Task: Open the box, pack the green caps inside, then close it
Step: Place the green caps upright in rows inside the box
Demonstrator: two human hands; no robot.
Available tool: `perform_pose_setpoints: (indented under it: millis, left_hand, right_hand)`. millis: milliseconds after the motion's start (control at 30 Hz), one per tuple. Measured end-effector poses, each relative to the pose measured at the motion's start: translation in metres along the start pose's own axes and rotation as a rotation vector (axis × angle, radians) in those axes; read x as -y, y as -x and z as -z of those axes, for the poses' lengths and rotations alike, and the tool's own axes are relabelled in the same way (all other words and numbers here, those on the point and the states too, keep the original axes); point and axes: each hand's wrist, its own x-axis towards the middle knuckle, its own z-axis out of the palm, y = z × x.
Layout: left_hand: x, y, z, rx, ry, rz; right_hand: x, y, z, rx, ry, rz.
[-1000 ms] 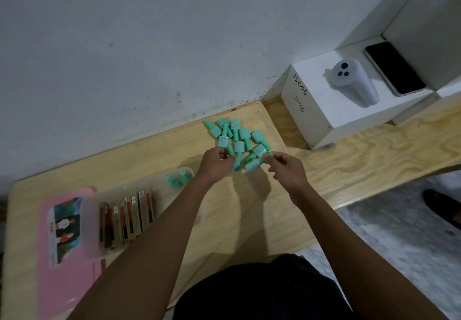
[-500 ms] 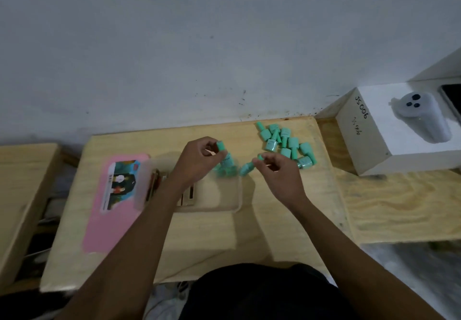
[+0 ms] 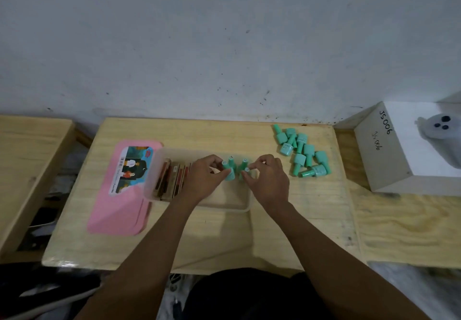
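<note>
Green caps upright inside the box, seemingly pinched by left hand and right hand.

Both hands, left hand and right hand, pinch upright green caps inside the clear box; pink lid lies left of it, loose caps right.

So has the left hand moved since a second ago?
Yes. The left hand has gone from the loose green caps leftward to over the clear box, nearer the pink lid.
</note>
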Motion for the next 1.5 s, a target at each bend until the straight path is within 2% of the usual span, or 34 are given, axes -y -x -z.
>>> perform_pose_setpoints:
  millis: [200, 400, 800, 1067, 1267, 1367, 1500]
  left_hand:
    - [0.014, -0.005, -0.021, 0.012, -0.052, -0.001]
    - [0.024, -0.011, -0.032, 0.018, -0.106, -0.013]
    - [0.025, -0.012, -0.034, -0.025, -0.149, -0.043]
    - [0.024, -0.008, -0.035, -0.038, -0.140, -0.027]
    - [0.020, -0.006, -0.034, -0.106, -0.173, -0.039]
    - [0.013, 0.000, -0.034, -0.199, -0.181, -0.109]
    - [-0.010, 0.003, -0.040, -0.298, -0.176, -0.296]
  right_hand:
    - [0.001, 0.001, -0.007, -0.049, 0.011, -0.031]
    - [-0.002, -0.001, -0.009, -0.031, 0.011, -0.030]
    - [-0.005, -0.001, -0.014, -0.062, -0.009, -0.041]
    - [-0.003, -0.006, -0.007, 0.063, 0.024, -0.033]
    - [-0.017, 0.007, 0.009, 0.031, -0.115, 0.028]
    - [-0.038, 0.014, 0.024, -0.023, -0.141, 0.014]
    - [-0.084, 0.015, 0.044, -0.081, -0.149, -0.133]
